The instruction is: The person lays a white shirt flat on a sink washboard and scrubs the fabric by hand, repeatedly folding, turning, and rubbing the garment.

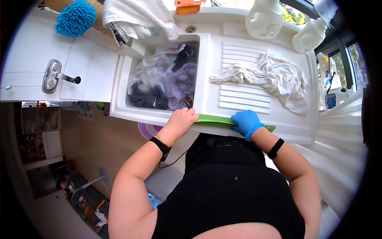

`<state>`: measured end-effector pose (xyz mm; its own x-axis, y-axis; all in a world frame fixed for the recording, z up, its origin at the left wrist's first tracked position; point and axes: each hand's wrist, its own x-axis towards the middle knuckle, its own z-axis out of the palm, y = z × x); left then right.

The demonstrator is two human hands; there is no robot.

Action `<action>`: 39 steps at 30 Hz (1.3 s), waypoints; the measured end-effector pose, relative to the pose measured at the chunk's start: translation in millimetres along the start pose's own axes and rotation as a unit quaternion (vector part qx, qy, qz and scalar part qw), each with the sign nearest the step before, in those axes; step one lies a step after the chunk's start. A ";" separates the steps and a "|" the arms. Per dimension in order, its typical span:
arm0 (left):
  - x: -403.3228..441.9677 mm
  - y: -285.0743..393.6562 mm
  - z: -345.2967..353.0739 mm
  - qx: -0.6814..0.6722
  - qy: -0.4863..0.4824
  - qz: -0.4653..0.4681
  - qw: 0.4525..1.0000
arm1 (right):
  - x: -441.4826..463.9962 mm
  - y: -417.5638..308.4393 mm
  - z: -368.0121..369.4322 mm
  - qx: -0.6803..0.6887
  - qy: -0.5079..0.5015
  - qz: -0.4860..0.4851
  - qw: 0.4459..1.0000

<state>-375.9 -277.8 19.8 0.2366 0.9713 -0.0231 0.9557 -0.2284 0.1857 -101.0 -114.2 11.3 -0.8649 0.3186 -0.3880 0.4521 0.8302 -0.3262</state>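
My left hand [183, 122] is bare, its fingers closed over the left end of a green strip [215, 120] along the sink's front edge. In a blue glove, my right hand [246, 123] is closed on the same strip farther right. Behind my left hand, the sink basin [122, 85] holds a soaking heap of white and dark clothes [165, 77]. A twisted wet white cloth [270, 77] lies across the ribbed washboard [243, 104] beyond my right hand.
Two white plastic bottles [266, 20] [309, 36] stand at the back right. A white towel [139, 18] hangs at the back left, near a blue fluffy duster [75, 19]. An orange item [188, 6] sits on the back rim. A purple round object [149, 129] shows below the sink.
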 end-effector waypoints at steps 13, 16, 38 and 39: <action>25.8 -10.3 13.7 0.013 -0.108 0.088 0.990 | 49.4 -31.9 -0.5 -0.009 -0.019 -0.073 0.997; 21.6 -13.9 25.3 0.002 -0.056 0.092 0.994 | 59.9 -35.1 -5.2 -0.026 -0.080 -0.059 0.995; 19.2 -13.1 31.8 -0.036 -0.047 0.041 0.997 | 84.8 -65.7 -14.5 -0.037 -0.115 -0.055 0.991; 19.6 -13.9 29.3 -0.046 -0.045 0.042 0.997 | 80.2 -58.0 -1.7 -0.056 -0.074 -0.083 0.992</action>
<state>-379.4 -257.6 -12.0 0.3340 0.9382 -0.0905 0.9127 -0.2979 0.2795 -197.0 -136.0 0.5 -0.8804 0.1097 -0.4613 0.2718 0.9140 -0.3013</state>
